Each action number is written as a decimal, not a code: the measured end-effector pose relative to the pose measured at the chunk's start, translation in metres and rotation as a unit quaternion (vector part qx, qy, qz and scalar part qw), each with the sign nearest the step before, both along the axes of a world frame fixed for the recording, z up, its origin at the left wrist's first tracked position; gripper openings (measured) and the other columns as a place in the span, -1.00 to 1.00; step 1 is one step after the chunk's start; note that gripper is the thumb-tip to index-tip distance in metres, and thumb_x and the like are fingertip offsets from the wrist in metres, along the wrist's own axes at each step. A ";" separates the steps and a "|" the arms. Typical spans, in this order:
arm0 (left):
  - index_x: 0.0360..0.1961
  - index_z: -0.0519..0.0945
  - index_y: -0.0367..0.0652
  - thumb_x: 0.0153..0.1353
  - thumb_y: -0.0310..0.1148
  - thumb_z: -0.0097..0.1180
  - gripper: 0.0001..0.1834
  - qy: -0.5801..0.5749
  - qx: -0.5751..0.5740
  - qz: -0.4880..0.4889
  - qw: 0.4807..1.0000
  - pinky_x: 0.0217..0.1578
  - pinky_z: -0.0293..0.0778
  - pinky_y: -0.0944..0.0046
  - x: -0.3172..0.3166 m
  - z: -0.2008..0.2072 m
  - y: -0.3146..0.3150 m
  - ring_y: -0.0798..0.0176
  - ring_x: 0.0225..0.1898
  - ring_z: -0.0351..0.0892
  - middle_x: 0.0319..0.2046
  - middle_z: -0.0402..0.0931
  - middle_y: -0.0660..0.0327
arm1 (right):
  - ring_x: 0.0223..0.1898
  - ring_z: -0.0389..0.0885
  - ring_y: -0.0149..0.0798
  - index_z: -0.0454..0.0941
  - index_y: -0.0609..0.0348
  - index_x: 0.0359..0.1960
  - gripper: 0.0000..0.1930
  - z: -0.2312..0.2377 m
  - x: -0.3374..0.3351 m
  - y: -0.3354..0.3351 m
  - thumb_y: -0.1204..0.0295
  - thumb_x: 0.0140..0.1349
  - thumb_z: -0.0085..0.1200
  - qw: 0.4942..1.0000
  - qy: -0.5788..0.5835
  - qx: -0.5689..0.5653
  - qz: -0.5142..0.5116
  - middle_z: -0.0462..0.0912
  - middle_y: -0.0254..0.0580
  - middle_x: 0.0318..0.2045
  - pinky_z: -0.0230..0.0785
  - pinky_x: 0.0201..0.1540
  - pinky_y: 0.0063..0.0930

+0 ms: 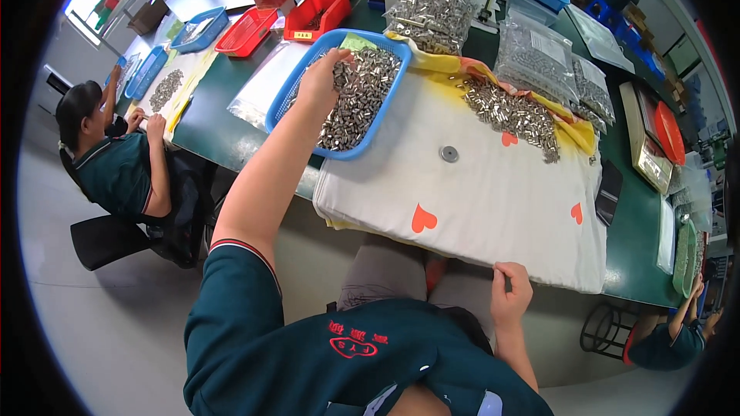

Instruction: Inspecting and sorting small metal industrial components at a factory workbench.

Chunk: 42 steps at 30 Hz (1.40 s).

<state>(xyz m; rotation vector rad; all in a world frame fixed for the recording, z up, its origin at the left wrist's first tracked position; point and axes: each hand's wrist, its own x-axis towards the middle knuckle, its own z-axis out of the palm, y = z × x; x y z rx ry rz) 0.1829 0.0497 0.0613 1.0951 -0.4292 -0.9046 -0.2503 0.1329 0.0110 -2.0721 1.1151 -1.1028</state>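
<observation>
My left hand (317,83) reaches over a blue plastic basket (375,146) filled with small metal cylinders (356,100). Its fingers are curled above the pieces at the basket's left side; what they hold, if anything, is hidden. A scrap of green paper (357,41) lies at the basket's far end. Close to the front edge of the white cloth (478,208), my right hand (510,290) is closed with the fingers bent in, and I cannot see inside it. A round grey metal disc (449,154) rests on the cloth between the two hands.
Loose shiny metal pieces (515,117) are heaped at the cloth's far right, beside a yellow cloth (576,132). Behind stand clear bags of parts (432,11) and red bins (317,15). A dark phone (608,192) lies right. Co-workers (116,154) sit at left and right.
</observation>
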 end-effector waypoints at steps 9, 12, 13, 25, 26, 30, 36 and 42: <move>-0.22 0.56 -0.12 0.07 -0.20 0.05 -0.70 -0.616 0.149 -0.019 0.773 -0.11 0.35 0.31 0.022 -0.007 0.005 0.20 -0.15 0.48 -0.18 0.50 0.14 | -0.41 0.48 -0.20 0.49 0.23 -0.45 -0.89 0.005 -0.007 -0.023 0.67 -0.05 0.02 0.998 0.003 0.033 -0.050 0.52 -0.15 -0.49 0.34 -0.33 -0.47; -0.22 0.57 -0.06 0.02 -0.21 0.09 -0.71 -0.786 0.137 -0.124 0.590 -0.06 0.35 0.19 0.013 -0.003 0.012 0.06 -0.08 0.42 -0.08 0.42 0.13 | -0.41 0.48 -0.20 0.49 0.23 -0.45 -0.88 0.010 0.002 -0.034 0.67 -0.05 0.01 0.999 0.001 0.025 -0.027 0.51 -0.15 -0.49 0.33 -0.32 -0.46; -0.23 0.57 -0.05 0.03 -0.21 0.07 -0.72 -0.794 0.134 -0.109 0.582 -0.07 0.35 0.19 0.018 -0.004 0.014 0.08 -0.07 0.42 -0.08 0.43 0.15 | -0.40 0.48 -0.24 0.48 0.25 -0.44 -0.89 0.012 0.006 -0.036 0.68 -0.02 -0.01 1.000 0.004 0.012 -0.005 0.51 -0.15 -0.47 0.32 -0.31 -0.50; -0.26 0.56 -0.10 -0.03 -0.29 0.12 -0.73 -0.776 0.131 -0.113 0.607 -0.17 0.39 0.19 0.003 0.007 0.043 0.10 -0.20 0.46 -0.24 0.48 0.20 | -0.40 0.49 -0.27 0.47 0.26 -0.43 -0.91 0.007 0.006 -0.027 0.66 0.01 -0.03 1.000 0.011 0.009 0.015 0.52 -0.16 -0.46 0.32 -0.30 -0.53; -0.28 0.56 -0.11 -0.06 -0.32 0.14 -0.74 -0.764 0.127 -0.140 0.617 -0.17 0.39 0.20 -0.008 0.006 0.047 0.10 -0.21 0.46 -0.27 0.48 0.19 | -0.40 0.49 -0.27 0.47 0.26 -0.43 -0.91 0.006 0.005 -0.026 0.66 0.01 -0.03 1.000 0.009 0.019 0.006 0.52 -0.16 -0.46 0.32 -0.30 -0.53; -0.31 0.57 -0.11 -0.07 -0.33 0.14 -0.76 -0.765 0.133 -0.179 0.604 -0.18 0.39 0.20 -0.019 0.009 0.060 0.10 -0.23 0.46 -0.30 0.49 0.18 | -0.40 0.49 -0.26 0.48 0.25 -0.43 -0.90 0.007 0.014 -0.029 0.67 0.01 -0.03 0.999 0.007 0.017 0.028 0.52 -0.15 -0.46 0.32 -0.30 -0.52; -0.32 0.57 -0.13 -0.05 -0.35 0.13 -0.78 -0.765 0.092 -0.182 0.611 -0.19 0.39 0.19 -0.048 0.026 0.050 0.08 -0.26 0.47 -0.33 0.50 0.16 | -0.41 0.49 -0.19 0.52 0.19 -0.45 -0.89 0.010 0.020 -0.031 0.62 -0.06 0.07 0.999 -0.020 0.013 0.042 0.54 -0.17 -0.49 0.35 -0.34 -0.46; -0.30 0.54 -0.14 -0.02 -0.35 0.11 -0.78 -0.711 0.021 -0.316 0.628 -0.24 0.40 0.16 -0.136 0.014 0.014 0.06 -0.28 0.47 -0.31 0.49 0.16 | -0.40 0.50 -0.23 0.51 0.22 -0.42 -0.89 0.018 0.027 -0.057 0.63 -0.04 0.04 0.998 -0.020 -0.005 0.060 0.54 -0.16 -0.46 0.35 -0.34 -0.49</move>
